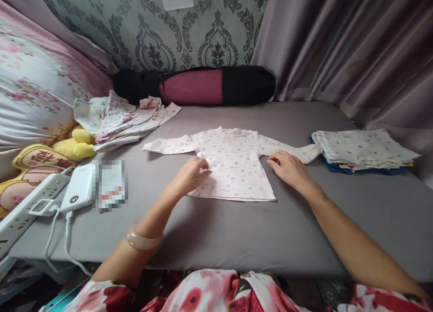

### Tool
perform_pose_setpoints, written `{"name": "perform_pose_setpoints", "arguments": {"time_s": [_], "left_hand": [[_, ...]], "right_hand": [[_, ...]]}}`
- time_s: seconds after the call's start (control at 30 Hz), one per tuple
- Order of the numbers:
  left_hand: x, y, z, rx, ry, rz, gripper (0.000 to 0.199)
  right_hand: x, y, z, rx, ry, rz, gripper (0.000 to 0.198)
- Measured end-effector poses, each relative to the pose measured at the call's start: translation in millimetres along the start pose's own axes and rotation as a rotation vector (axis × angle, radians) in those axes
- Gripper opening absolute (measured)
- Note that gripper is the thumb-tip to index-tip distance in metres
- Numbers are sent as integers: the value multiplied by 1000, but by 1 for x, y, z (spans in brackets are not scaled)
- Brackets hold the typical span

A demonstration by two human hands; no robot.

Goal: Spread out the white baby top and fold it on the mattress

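A small white long-sleeved shirt (233, 167) with a faint print lies flat, its neck away from me and both sleeves spread sideways. My left hand (192, 174) is over its lower left side, fingers loosely bent and a little apart, with no cloth visibly gripped. On the other side, my right hand (287, 167) is beside the shirt's body, just below the right sleeve. Its fingers are loosely curled, with no fabric seen between them. Whether its fingertips touch the sleeve is hard to tell.
Folded clothes (361, 147) are stacked at the right. A looser clothes pile (125, 120) lies back left. Nearer are a power strip (43, 192), a white power bank (79, 188) with cables and a yellow plush toy (72, 145). A black-and-maroon long bag (192, 86) lines the wall.
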State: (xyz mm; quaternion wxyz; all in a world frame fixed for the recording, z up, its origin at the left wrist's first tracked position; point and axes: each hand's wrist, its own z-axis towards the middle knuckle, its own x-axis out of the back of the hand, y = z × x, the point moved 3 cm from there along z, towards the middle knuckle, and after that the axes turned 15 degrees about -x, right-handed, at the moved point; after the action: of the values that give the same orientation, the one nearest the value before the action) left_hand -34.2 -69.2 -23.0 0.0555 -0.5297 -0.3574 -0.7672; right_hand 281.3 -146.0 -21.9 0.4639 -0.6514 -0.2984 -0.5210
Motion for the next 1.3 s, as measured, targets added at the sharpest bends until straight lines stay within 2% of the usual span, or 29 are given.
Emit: {"name": "perform_pose_setpoints", "arguments": {"time_s": [0.1, 0.2, 0.3, 0.4, 0.5, 0.57, 0.63, 0.67, 0.73, 0.8, 0.87, 0.97, 1.07, 1.17, 1.3], "left_hand": [[-28, 33, 41, -314, -57, -65, 16], [-61, 58, 73, -480, -134, -58, 21], [-88, 70, 85, -519, -202, 21, 38], [-103, 73, 81, -498, -254, 90, 56], [-104, 73, 75, -504, -288, 96, 55], [-99, 71, 76, -557, -310, 51, 53], [-91, 65, 84, -582, -313, -21, 43], [-86, 59, 90, -555, -288, -49, 36], [-76, 41, 105, -410, -172, -39, 28], [-67, 18, 118, -221, -39, 56, 28], [-61, -4, 127, -85, 20, 174, 28], [-58, -30, 134, 25, 18, 286, 28], [-58, -46, 137, 104, 40, 334, 41], [-60, -54, 138, 219, 41, 352, 58], [-62, -57, 139, 322, 15, 334, 68]], "right_hand": [[-12, -10, 19, 136, 95, -78, 22], [-22, -16, 29, 234, 119, -214, 28], [-25, -16, 36, 288, 129, -338, 28], [-23, -12, 42, 345, 118, -404, 27], [-20, -10, 48, 361, 99, -403, 27], [-17, -14, 52, 310, 93, -386, 28], [-16, -23, 57, 259, 93, -342, 28], [-18, -29, 60, 249, 86, -307, 29], [-27, -46, 65, 259, 45, -220, 34], [-41, -65, 68, 278, -6, -145, 40], [-57, -82, 72, 262, -27, -115, 41], [-75, -98, 77, 141, -29, -125, 48], [-81, -103, 84, 9, -10, -140, 57], [-82, -100, 92, -77, 3, -141, 60], [-85, -97, 97, -98, 9, -157, 62]]}}
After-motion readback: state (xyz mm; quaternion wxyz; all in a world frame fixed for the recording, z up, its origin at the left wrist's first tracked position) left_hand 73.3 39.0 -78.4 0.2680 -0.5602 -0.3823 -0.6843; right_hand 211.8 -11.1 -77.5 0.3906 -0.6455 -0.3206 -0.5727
